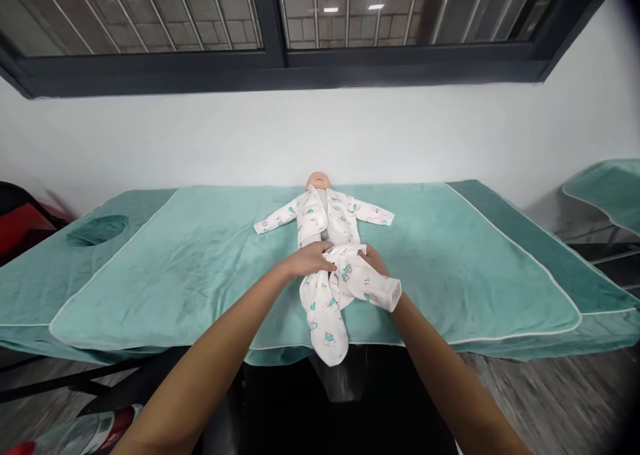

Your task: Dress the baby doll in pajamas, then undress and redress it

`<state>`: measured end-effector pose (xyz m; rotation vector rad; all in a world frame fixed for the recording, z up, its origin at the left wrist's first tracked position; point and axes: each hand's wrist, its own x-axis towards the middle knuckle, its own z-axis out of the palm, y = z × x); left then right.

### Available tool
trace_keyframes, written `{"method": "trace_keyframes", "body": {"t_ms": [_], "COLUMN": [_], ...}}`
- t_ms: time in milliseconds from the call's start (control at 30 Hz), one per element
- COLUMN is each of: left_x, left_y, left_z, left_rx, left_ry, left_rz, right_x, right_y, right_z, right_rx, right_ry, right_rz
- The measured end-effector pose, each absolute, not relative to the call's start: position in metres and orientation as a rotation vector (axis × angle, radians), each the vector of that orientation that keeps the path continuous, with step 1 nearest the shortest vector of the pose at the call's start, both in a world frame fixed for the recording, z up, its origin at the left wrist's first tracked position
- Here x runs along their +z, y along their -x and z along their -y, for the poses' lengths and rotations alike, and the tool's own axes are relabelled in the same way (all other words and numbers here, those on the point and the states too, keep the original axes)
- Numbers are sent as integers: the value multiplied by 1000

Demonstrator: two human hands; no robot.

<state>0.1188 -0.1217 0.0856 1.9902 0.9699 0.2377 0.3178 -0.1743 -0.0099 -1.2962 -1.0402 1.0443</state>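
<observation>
A baby doll (319, 181) lies on its back on the green bed, its head toward the wall. It wears a white printed jacket (311, 216), unfastened down the front, with both sleeves spread out sideways. White printed baby pants (327, 315) are bunched around the doll's lower body; one leg hangs over the front edge, the other is folded to the right. My left hand (311, 260) grips the waistband at its left side. On the right side, my right hand (374, 260) holds the pants too, its fingers partly hidden by the cloth.
The padded bed (200, 262) has a green velvet cover with a face hole (97, 230) at left. Behind it stands a white wall (225, 135) below a dark-framed window (280, 75). A bottle (90, 432) is at lower left, and another green-covered surface (610, 188) at far right.
</observation>
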Motion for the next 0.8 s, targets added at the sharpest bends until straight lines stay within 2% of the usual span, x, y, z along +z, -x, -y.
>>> {"method": "trace_keyframes", "body": {"t_ms": [233, 433, 633, 800], "left_x": [94, 108, 101, 93], "left_y": [-136, -129, -122, -127], "left_z": [96, 117, 134, 105], "left_rx": [491, 120, 156, 317], "left_ry": [-2208, -1988, -1963, -2210], "left_rz": [-1299, -914, -738, -1128], "right_x": [-22, -37, -38, -34], "right_y": [-315, -317, -319, -317], "right_z": [174, 169, 168, 169], "right_rx": [1159, 1255, 1265, 1309], "right_ry": [1107, 983, 981, 905], "right_rz": [938, 816, 799, 707]}}
